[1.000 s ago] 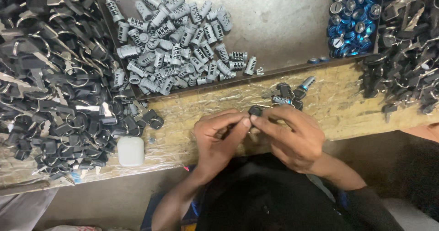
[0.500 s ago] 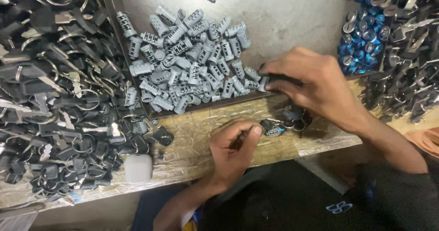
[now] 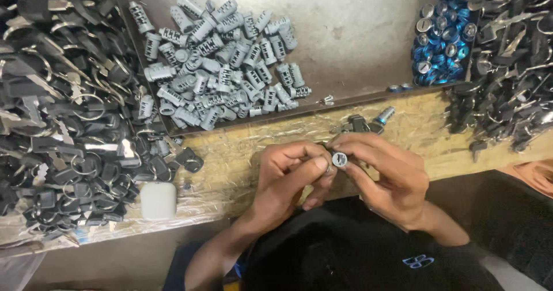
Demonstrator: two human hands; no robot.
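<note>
A small grey lock cylinder (image 3: 339,159) sits just below the middle of the frame, its round keyhole face turned up toward the camera, pinched between the two hands above the near edge of the wooden workbench (image 3: 242,153). The right hand (image 3: 385,179) grasps it from the right, fingers curled round its body; the left hand (image 3: 288,179) is closed in against it from the left, thumb and forefinger pressed at its side — whether that hand also holds a key or a small part I cannot tell, since the fingers hide it. The step in hand looks like fitting or checking this one cylinder, and the next move would seem to call for a steady right-hand hold while the left fingers work in line with the keyhole face — a fine, aligned motion rather than force. Just above the hands, a few loose parts lie on the bench, among them a blue-tipped cylinder (image 3: 384,115). Beyond the bench edge, a metal tray (image 3: 357,32) holds a heap of grey lock cylinders (image 3: 222,66) at upper centre-left and blue-capped pieces (image 3: 440,43) at upper right. Piles of black-headed keys on rings (image 3: 63,112) fill the left of the frame, with more at the right edge, and a small white case (image 3: 158,200) rests at lower left.
</note>
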